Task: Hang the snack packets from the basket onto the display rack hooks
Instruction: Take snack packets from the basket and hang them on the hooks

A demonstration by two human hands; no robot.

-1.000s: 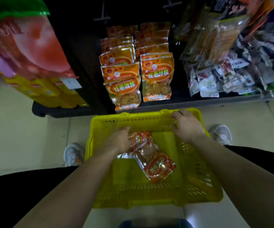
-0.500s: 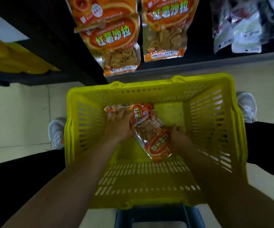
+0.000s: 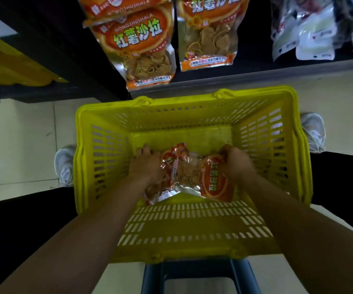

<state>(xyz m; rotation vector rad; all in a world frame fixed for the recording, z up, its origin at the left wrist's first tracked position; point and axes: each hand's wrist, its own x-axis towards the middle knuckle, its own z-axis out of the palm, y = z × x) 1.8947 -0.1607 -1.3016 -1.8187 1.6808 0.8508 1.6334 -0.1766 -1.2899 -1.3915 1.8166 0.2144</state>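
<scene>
Snack packets (image 3: pixel 192 177), orange with a clear window of chips, lie crumpled low inside the yellow basket (image 3: pixel 184 100), stretched between the two sets of fingers. How many are in the bundle I cannot tell. The left hand (image 3: pixel 148 164) has its fingers curled down over the bundle's left end and grips it. The right hand (image 3: pixel 237 164) has its fingers closed round the right end, just beside the red label. Beyond the fingertips, past the basket's far rim, hanging packets (image 3: pixel 143 45) of the same kind dangle on the display rack (image 3: pixel 256 74), with pale packets (image 3: pixel 311 35) farther out on the right hand's side. A white shoe (image 3: pixel 64 166) shows outside each side wall. Beneath the wrists, a blue-grey stool (image 3: pixel 196 272) shows under the basket's near edge.
</scene>
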